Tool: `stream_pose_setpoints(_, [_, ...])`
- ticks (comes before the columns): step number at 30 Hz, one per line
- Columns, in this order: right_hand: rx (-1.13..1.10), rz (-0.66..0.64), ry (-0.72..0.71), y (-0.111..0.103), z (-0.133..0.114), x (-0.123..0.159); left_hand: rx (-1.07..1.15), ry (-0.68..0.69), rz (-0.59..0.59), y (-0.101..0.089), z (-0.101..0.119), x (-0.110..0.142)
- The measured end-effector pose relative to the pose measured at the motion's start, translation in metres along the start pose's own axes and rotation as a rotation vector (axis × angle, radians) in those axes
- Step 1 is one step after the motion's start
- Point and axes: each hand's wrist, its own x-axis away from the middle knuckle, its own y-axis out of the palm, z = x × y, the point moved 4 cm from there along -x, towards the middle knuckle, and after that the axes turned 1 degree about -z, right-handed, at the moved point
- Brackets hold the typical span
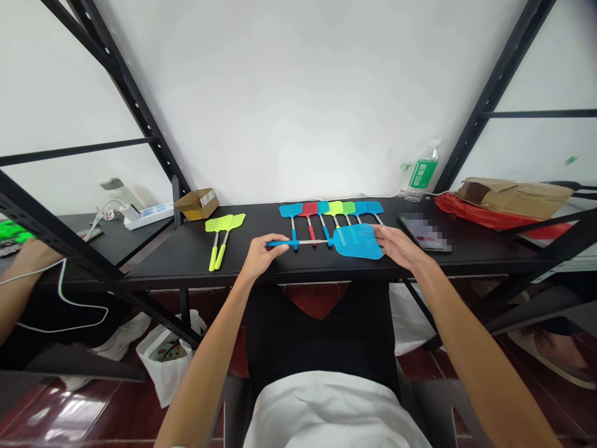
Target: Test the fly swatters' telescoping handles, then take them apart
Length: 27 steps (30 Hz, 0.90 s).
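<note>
A blue fly swatter (358,241) lies sideways between my two hands, above the front of the black table. My left hand (263,254) is closed round its blue handle. At the far end, my right hand (396,244) holds the edge of the perforated paddle, its fingers partly behind it. Beyond the held swatter, several more fly swatters in blue, red (310,210), yellow and green lie in a row with their paddles toward the wall. Two yellow-green fly swatters (226,223) lie apart on the left, their paddles overlapping.
A small open cardboard box (198,204) and a white power strip (153,214) are at the left. On the right stand a plastic bottle (423,172), a phone or tablet (424,233) and a brown paper package (513,198) on red plastic. Black shelf posts flank the table. Another person's arm (35,264) is far left.
</note>
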Motion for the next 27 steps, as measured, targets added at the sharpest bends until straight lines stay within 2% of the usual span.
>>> stream_pose_setpoints(6, [0.196, -0.099, 0.057, 0.007, 0.002, 0.002, -0.023, 0.001, -0.009, 0.002, 0.004, 0.0])
stream_pose_setpoints(12, [0.182, -0.02, 0.02, -0.001, 0.007, -0.001, -0.067, -0.072, -0.034, 0.006, 0.002, 0.002])
stream_pose_setpoints(23, [0.164, 0.007, 0.007, -0.003, 0.006, 0.001, -0.129, -0.096, -0.106, 0.011, 0.012, 0.006])
stream_pose_setpoints(27, [0.085, 0.02, -0.034, -0.003, 0.004, 0.002, -0.105, -0.031, -0.08, 0.009, 0.013, 0.004])
